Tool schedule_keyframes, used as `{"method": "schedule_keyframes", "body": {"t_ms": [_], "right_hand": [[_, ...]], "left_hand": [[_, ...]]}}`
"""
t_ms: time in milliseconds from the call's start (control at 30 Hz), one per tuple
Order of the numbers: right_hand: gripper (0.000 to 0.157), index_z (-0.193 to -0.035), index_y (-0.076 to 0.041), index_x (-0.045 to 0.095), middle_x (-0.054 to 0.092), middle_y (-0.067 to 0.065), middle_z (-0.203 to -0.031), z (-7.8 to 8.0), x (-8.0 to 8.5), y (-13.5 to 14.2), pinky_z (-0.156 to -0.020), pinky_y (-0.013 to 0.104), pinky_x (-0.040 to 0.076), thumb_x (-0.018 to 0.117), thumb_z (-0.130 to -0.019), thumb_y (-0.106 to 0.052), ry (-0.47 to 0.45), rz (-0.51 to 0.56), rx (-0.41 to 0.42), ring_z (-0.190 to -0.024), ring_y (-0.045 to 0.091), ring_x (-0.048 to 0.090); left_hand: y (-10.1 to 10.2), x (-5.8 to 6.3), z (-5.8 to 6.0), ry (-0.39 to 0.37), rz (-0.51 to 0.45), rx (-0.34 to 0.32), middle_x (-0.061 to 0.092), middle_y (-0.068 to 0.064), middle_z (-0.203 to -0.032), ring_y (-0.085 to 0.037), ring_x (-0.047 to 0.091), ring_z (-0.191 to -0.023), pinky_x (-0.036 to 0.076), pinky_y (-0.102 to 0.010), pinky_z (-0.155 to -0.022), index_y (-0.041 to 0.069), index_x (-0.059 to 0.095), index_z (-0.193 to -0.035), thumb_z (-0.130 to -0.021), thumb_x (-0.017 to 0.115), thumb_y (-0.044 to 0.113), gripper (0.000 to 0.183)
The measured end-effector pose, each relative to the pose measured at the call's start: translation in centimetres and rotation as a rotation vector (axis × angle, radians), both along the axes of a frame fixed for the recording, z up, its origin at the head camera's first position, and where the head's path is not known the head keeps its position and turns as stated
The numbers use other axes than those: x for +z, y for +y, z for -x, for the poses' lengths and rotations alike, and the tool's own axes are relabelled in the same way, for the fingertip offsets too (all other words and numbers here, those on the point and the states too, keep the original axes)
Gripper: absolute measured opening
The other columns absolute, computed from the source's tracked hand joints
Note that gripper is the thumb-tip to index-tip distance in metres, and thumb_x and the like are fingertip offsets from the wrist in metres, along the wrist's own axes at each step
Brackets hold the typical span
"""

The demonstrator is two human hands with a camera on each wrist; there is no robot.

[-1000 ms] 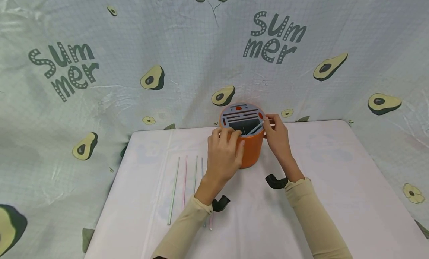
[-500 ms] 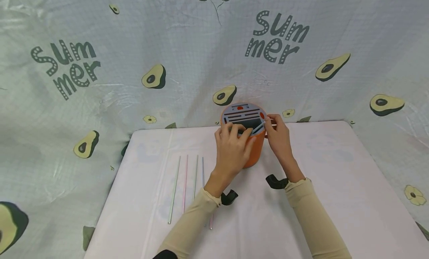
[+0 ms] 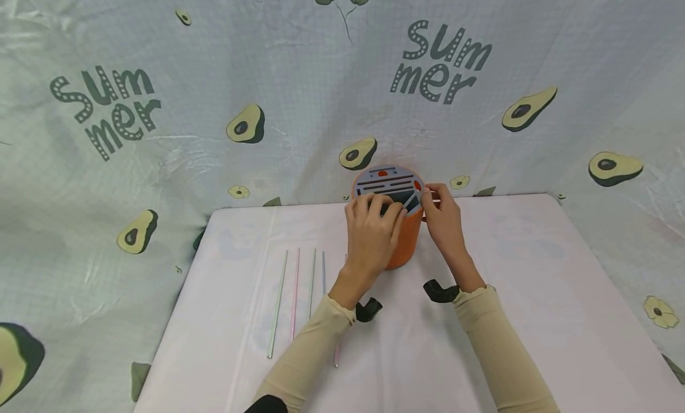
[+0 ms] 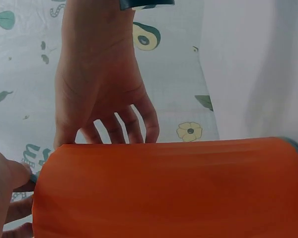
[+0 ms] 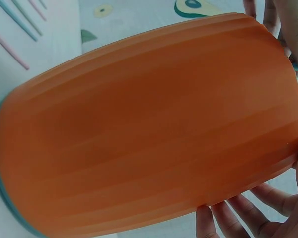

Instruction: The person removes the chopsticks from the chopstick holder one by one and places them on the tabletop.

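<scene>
An orange knife holder (image 3: 405, 245) stands upright at the table's back edge, topped by a grey lid (image 3: 392, 174) with long slots and a wide dark opening. My left hand (image 3: 370, 237) reaches over its near left rim, fingers bent down at the opening. In the left wrist view, the left thumb and fingers (image 4: 7, 176) pinch at a teal edge by the rim. My right hand (image 3: 443, 217) holds the right rim between thumb and fingers. In the right wrist view, the right fingers (image 5: 248, 215) rest along the orange wall. The left fingertips are partly hidden inside the opening.
Several thin coloured sticks, among them a green stick (image 3: 278, 303) and a pink stick (image 3: 295, 294), lie on the white table (image 3: 514, 270) left of the holder, partly under the left forearm. A printed curtain (image 3: 299, 74) hangs right behind the holder.
My left hand has moved to the right along the near rim, its fingers now further over the opening. The right hand and the knife holder have hardly moved.
</scene>
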State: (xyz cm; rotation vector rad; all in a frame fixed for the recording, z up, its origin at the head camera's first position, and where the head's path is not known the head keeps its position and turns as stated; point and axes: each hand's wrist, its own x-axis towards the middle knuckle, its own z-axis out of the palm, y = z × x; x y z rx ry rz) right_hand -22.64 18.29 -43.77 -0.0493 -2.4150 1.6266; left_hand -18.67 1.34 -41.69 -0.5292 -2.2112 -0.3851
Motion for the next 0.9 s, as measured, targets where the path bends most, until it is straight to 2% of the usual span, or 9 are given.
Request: {"method": "schedule_keyframes", "body": {"t_ms": [200,400,633,733,900], "right_hand": [[0.055,-0.143,-0.008,0.055,0.066,0.018,-0.129,-0.1,0.0,0.0,-0.088,0.047,0.061,0.039,-0.108,-0.047,0.001,-0.005,-0.003,-0.104,0.027,0.064],[0.055,-0.143,-0.008,0.055,0.065,0.017,-0.130,-0.1,0.0,-0.1,-0.089,0.046,0.061,0.039,-0.108,-0.048,-0.006,-0.003,0.000,-0.104,0.027,0.064],[0.056,-0.144,-0.008,0.054,0.065,0.017,-0.131,-0.3,0.2,-0.2,-0.086,0.033,0.059,0.039,-0.109,-0.048,-0.021,-0.004,0.001,-0.104,0.027,0.063],[0.055,-0.144,-0.008,0.053,0.064,0.016,-0.132,-0.3,0.3,-0.2,-0.085,0.029,0.058,0.039,-0.109,-0.048,-0.023,-0.007,0.005,-0.105,0.027,0.062],[0.054,-0.144,-0.008,0.053,0.063,0.016,-0.132,-0.3,0.3,-0.2,-0.086,0.030,0.058,0.038,-0.109,-0.047,-0.023,-0.009,0.001,-0.104,0.026,0.061]], "left_hand": [[-0.4,1.1,0.0,0.073,-0.045,-0.026,0.072,0.000,-0.107,-0.022,0.059,-0.111,0.044,-0.042,-0.097,0.018,0.080,-0.109,-0.107,0.060,0.030,0.024],[-1.0,2.7,-0.5,0.164,-0.129,-0.100,0.073,-0.005,-0.106,-0.023,0.063,-0.108,0.050,-0.038,-0.088,0.013,0.079,-0.111,-0.104,0.066,0.024,0.019],[-1.8,5.0,-1.7,0.201,-0.280,-0.249,0.074,-0.011,-0.103,-0.026,0.067,-0.101,0.058,-0.032,-0.094,0.001,0.074,-0.109,-0.102,0.068,0.013,0.015],[-2.2,6.0,-2.3,0.200,-0.360,-0.316,0.074,-0.013,-0.102,-0.027,0.068,-0.097,0.059,-0.032,-0.089,-0.001,0.073,-0.107,-0.100,0.069,0.009,0.012],[-3.2,7.3,-2.8,0.177,-0.479,-0.420,0.074,-0.013,-0.102,-0.026,0.069,-0.095,0.060,-0.032,-0.087,-0.001,0.071,-0.106,-0.099,0.070,0.005,0.010]]}}
